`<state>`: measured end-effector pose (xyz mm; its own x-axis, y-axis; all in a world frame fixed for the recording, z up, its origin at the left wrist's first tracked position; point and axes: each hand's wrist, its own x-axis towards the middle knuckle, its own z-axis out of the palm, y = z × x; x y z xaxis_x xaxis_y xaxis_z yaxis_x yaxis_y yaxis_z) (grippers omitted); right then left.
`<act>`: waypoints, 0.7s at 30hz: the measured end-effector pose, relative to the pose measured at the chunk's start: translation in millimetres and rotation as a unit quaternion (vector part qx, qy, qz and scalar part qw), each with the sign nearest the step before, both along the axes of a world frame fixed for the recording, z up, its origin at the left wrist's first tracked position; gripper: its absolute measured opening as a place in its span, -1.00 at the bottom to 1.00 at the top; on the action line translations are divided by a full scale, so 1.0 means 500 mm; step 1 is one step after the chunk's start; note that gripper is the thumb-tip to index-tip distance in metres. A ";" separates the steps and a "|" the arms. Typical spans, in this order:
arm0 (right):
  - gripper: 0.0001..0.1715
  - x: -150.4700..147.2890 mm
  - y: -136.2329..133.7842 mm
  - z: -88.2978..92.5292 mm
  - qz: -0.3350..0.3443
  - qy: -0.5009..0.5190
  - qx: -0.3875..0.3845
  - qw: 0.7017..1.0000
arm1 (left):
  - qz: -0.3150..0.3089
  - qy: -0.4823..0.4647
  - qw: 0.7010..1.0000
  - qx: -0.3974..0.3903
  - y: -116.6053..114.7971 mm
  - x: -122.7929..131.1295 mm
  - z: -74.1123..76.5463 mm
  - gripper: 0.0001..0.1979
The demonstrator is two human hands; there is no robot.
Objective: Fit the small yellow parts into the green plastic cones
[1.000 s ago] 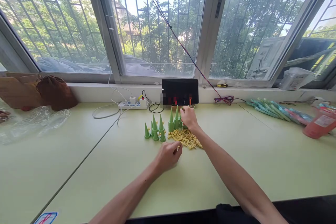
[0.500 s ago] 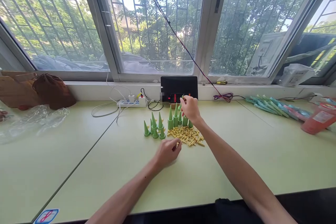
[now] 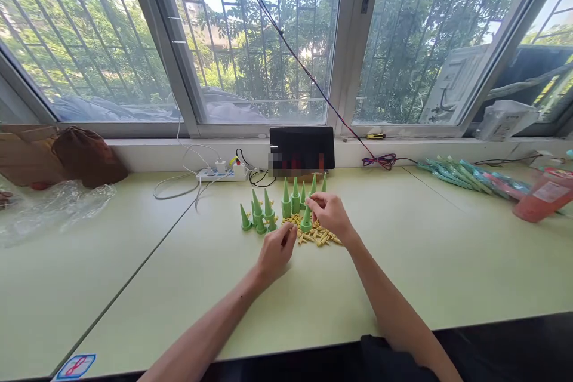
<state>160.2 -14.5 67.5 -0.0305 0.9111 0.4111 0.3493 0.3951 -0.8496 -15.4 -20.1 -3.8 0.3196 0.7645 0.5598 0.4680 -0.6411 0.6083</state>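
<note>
My right hand [image 3: 330,213] pinches a green cone [image 3: 306,221] near its tip, holding it upright over the pile of small yellow pegs [image 3: 320,236]. Just left of that cone is my left hand [image 3: 276,246], its thumb and fingers pressed together. Whatever lies between those fingertips is too small to make out. Several green cones [image 3: 257,209] stand to the left, some with yellow bits sticking out of their sides. Behind the pile is another group of upright green cones [image 3: 295,197], partly covered by my right hand.
A dark-screened tablet [image 3: 302,146] leans by the window ledge, with a white power strip [image 3: 222,174] and cables to its left. At right are a red container [image 3: 544,196] and green packaged bundles [image 3: 461,176]. A brown bag [image 3: 89,156] and clear plastic [image 3: 67,206] occupy the left.
My right hand has come down and nearer from the back cones, bringing a green cone over the yellow pegs. My left hand has risen slightly toward it. The view has shifted a little.
</note>
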 end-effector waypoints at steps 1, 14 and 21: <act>-0.64 -0.001 0.001 -0.008 0.014 0.009 -0.012 1.000 | 0.001 -0.004 1.000 -0.011 0.000 -0.001 0.002 -0.77; -0.63 -0.014 0.004 -0.031 0.066 0.053 -0.030 0.996 | -0.029 0.051 0.998 -0.032 0.007 0.002 0.005 -0.70; -0.50 -0.002 0.006 -0.033 0.002 -0.003 -0.022 1.000 | 0.017 0.035 0.999 -0.017 0.016 -0.005 0.002 -0.73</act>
<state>158.9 -11.4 51.0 -0.0373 0.9278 0.3712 0.3535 0.3597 -0.8635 -18.0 -11.9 -2.8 0.3305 0.7939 0.5105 0.5312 -0.6035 0.5946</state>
